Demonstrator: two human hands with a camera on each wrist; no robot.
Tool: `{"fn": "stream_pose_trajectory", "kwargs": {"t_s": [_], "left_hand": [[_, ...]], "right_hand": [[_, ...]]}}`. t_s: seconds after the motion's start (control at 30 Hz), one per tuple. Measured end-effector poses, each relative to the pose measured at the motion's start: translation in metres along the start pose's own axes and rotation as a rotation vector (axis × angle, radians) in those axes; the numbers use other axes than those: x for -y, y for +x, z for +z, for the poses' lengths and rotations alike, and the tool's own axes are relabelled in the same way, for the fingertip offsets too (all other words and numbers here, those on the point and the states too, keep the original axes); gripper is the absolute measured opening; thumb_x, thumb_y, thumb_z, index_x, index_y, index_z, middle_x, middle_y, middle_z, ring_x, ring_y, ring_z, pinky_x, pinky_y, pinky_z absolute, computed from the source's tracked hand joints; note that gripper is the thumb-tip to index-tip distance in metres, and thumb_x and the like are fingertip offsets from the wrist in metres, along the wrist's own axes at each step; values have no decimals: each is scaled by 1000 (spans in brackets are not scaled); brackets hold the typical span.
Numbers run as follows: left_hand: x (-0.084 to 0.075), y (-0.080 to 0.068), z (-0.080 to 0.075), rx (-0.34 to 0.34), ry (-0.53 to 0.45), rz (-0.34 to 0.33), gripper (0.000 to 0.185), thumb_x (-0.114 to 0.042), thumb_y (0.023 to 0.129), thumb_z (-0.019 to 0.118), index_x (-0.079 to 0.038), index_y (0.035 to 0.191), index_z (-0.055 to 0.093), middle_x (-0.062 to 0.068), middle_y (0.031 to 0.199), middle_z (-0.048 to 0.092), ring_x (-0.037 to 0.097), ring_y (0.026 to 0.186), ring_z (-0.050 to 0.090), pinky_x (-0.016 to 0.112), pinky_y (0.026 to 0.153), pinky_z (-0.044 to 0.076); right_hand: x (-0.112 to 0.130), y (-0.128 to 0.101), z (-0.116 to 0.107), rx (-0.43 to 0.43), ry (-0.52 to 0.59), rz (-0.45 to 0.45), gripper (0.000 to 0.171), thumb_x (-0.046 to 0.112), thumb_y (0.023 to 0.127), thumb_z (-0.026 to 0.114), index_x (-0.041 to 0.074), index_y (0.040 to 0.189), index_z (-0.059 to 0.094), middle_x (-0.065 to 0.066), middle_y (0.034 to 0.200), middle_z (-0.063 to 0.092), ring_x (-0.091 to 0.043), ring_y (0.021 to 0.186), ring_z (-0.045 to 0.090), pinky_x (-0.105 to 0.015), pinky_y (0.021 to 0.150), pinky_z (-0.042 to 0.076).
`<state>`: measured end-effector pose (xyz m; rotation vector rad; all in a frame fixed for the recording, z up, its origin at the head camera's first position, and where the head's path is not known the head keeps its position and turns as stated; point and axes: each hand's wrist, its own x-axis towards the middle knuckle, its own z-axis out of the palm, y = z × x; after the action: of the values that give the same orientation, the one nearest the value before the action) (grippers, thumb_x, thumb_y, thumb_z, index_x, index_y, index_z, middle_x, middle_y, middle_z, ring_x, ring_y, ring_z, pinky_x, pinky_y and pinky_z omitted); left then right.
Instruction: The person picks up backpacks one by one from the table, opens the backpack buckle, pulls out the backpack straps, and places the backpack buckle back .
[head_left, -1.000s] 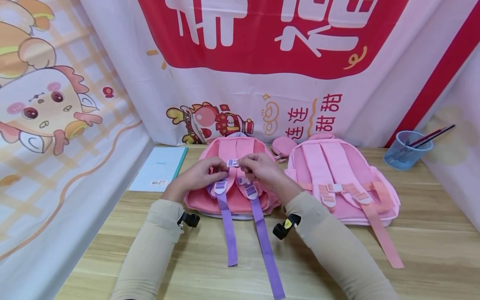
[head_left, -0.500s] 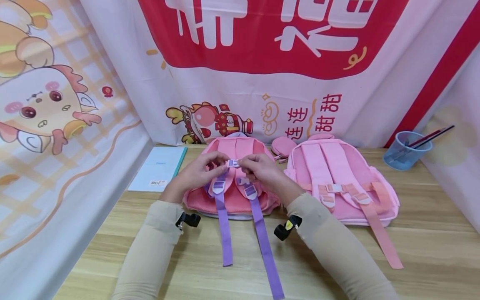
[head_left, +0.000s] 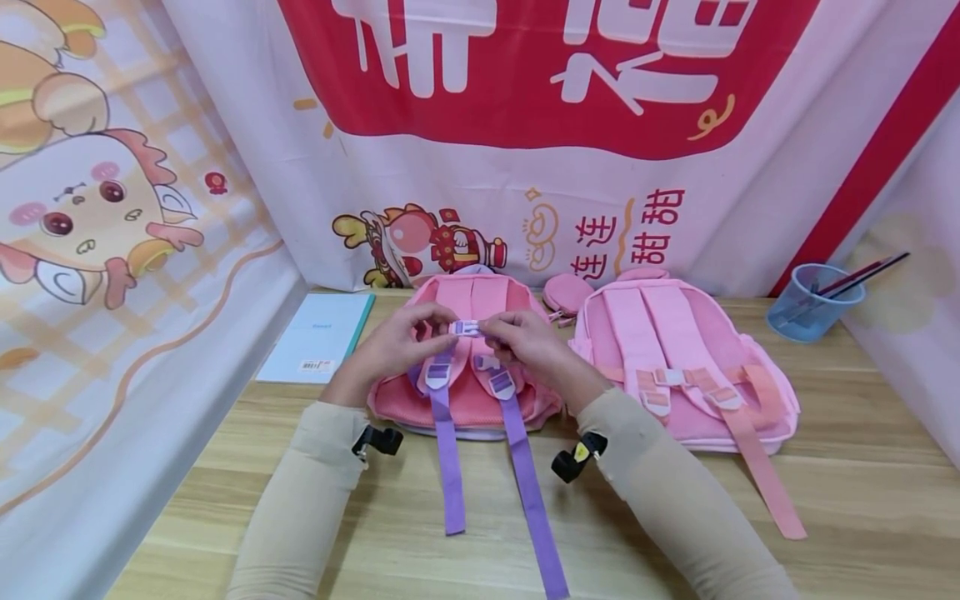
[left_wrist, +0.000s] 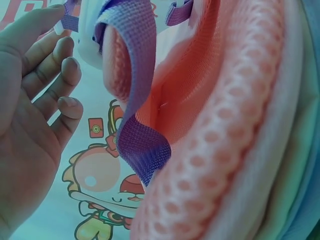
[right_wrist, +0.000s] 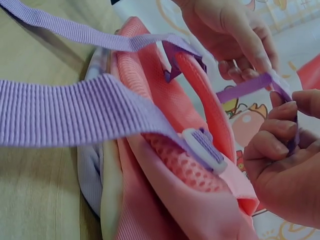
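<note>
Head view: a pink backpack (head_left: 465, 392) lies strap-side up on the bench (head_left: 862, 500), and both hands meet over its upper middle at the chest-strap buckle (head_left: 467, 327). The left hand (head_left: 393, 350) pinches the buckle's left end and the right hand (head_left: 528, 342) pinches its right end, so the buckle's long axis runs across, from hand to hand, with each about equally near. Two purple webbing tails (head_left: 525, 483) trail toward the person, and a second pink backpack (head_left: 686, 367) lies just to the right. Left wrist view: the left hand's fingers (left_wrist: 60, 65) are loosely bent, their tips at a scrap of purple strap at the top edge; the pinch itself is cut off. Right wrist view: the right hand's fingers (right_wrist: 277, 137) curl round the thin purple chest strap (right_wrist: 245, 89), which stretches across to the left hand opposite.
</note>
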<state>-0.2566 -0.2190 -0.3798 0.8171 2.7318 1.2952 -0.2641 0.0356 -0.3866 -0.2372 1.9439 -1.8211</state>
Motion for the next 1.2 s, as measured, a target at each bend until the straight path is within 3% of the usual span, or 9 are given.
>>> {"fn": "stream_pose_trajectory", "kwargs": {"t_s": [0.1, 0.43, 0.73, 1.2], "left_hand": [[0, -2, -1, -24, 1, -16, 24, -25, 103, 76, -16, 125, 74, 5, 102, 67, 25, 94, 56, 41, 86, 49], [3, -4, -2, -48, -13, 4, 23, -24, 102, 77, -16, 124, 75, 4, 101, 68, 24, 93, 57, 44, 84, 50], [0, -4, -4, -42, -29, -5, 23, -23, 101, 78, -16, 123, 76, 4, 102, 69, 26, 94, 58, 43, 85, 50], [4, -4, -2, -28, 36, 37, 23, -28, 105, 73, -18, 125, 78, 1, 105, 72, 22, 95, 59, 41, 85, 50]], "right_hand": [[-2, 0, -3, 2, 28, 10, 30, 25, 110, 63, -1, 124, 72, 0, 79, 54, -14, 67, 44, -26, 58, 36], [-2, 1, 2, -27, -91, 33, 25, 29, 107, 70, 12, 122, 79, -1, 81, 56, -17, 72, 48, -28, 65, 40], [-5, 7, 10, 22, 23, -54, 18, 15, 109, 64, 0, 112, 73, 1, 72, 51, -14, 65, 44, -25, 58, 37], [-4, 8, 14, 3, 47, -36, 21, 18, 109, 66, 1, 115, 75, 1, 75, 53, -14, 66, 45, -24, 61, 40]]}}
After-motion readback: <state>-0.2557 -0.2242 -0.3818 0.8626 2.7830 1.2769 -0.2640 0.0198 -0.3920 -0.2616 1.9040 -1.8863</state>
